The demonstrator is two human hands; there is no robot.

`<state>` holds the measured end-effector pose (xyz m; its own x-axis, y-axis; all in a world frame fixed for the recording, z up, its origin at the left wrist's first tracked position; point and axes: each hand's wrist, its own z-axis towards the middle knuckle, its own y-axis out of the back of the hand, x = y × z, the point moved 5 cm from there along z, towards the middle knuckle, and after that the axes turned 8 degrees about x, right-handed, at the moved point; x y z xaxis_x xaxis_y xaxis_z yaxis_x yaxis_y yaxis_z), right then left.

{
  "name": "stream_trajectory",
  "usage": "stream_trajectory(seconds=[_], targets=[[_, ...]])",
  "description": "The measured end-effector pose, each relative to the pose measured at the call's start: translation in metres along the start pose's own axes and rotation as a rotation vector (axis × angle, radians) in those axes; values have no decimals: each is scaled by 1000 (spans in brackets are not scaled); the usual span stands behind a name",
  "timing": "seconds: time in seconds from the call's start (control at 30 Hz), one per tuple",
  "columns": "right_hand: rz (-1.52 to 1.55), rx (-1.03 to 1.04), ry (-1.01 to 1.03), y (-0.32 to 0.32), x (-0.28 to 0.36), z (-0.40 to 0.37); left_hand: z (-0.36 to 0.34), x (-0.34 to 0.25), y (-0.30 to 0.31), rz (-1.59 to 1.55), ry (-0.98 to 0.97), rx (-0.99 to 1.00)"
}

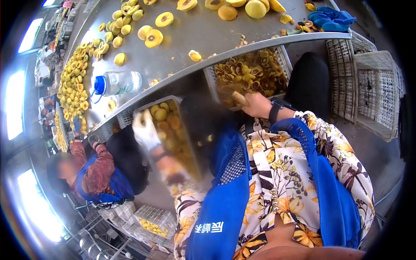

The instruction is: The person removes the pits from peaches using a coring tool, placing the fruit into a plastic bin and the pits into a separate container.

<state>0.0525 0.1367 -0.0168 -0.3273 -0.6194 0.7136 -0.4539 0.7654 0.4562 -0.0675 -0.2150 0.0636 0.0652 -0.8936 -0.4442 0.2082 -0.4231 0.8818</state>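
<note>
My left hand [145,130], in a white glove and smeared by motion, is over the left edge of a crate [177,100] of yellow fruit [167,123]. Whether it holds anything is unclear. My right hand [258,105], bare with a black band at the wrist, is closed around a light brown handle-like piece [239,98]. It is at the near edge of a second crate [284,60], which holds cut yellow fruit pieces [251,73]. Halved fruit [164,19] lies on the metal table [173,47] beyond.
A blue-capped clear bottle [123,83] lies on the table near its edge. Blue cloth [327,19] sits at the table's right corner. Empty white crates [377,86] stand at the right. A co-worker [102,173] sits at the left near a fruit pile [76,82].
</note>
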Motion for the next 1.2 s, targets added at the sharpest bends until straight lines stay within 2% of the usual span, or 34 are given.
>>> stream_trajectory(seconds=[0.07,0.17,0.2,0.23,0.27,0.3,0.33,0.4,0.43,0.47,0.5,0.53,0.57,0.6,0.63,0.67,0.7,0.77,0.87,0.9,0.93,0.97,1.0,1.03,1.07,1.1,1.13,1.17,1.2], targets=[[43,-12,40,2,-2,2,42,-38,-7,-27,-115,-44],[42,-109,92,2,-10,9,123,-106,-54,106,-387,-56],[134,-69,69,10,0,0,150,-127,-66,160,-485,-98],[170,-5,129,26,19,-14,170,-140,-82,277,-441,-42],[292,-37,123,21,9,-19,190,-152,-98,396,-404,16],[337,-16,33,40,25,-36,214,-148,-129,398,-263,180],[322,-197,189,33,1,-27,223,-149,-155,308,-399,294],[204,-171,37,20,-35,-13,222,-166,-174,302,-390,377],[213,-207,38,28,-35,-15,223,-158,-180,131,-293,362],[226,-234,37,34,-34,-20,223,-154,-186,-1,-329,386],[217,-276,80,42,-31,-22,236,-127,-222,-340,-243,470],[290,-297,47,56,-23,-27,216,-145,-205,-460,-277,537],[367,-315,16,73,-8,-32,191,-169,-183,-434,-314,579],[449,-331,-19,84,0,-35,155,-195,-151,-321,-444,458],[435,-381,65,91,-1,-26,116,-220,-122,-412,-496,523],[419,-426,168,92,-7,-7,93,-223,-124,-537,-568,561],[492,-403,206,97,1,-5,57,-240,-104,-664,-634,621],[568,-378,319,103,22,-5,3,-256,-89,-691,-722,703],[719,-188,434,97,37,-19,-55,-275,-65,-402,-881,662],[791,-117,361,93,35,-24,-64,-272,-64,-358,-941,603],[861,-45,286,85,31,-30,-69,-265,-68,-546,-847,657],[1046,-14,322,78,31,-40,-76,-258,-73,-730,-744,706],[1111,-69,384,76,33,-50,-85,-256,-75,-912,-635,752],[1174,-124,449,73,36,-60,-100,-257,-73,-1363,-532,781],[1238,-177,513,67,37,-68,-103,-250,-84,-1384,-516,809],[1180,-170,484,60,29,-62,-110,-240,-106,-1558,-293,903],[1109,-256,476,53,24,-61,-125,-232,-126,-1720,-49,987],[1038,-338,463,49,27,-63,-134,-227,-130,-1705,121,890],[966,-418,449,47,28,-66,-137,-214,-143,-1745,168,872]])
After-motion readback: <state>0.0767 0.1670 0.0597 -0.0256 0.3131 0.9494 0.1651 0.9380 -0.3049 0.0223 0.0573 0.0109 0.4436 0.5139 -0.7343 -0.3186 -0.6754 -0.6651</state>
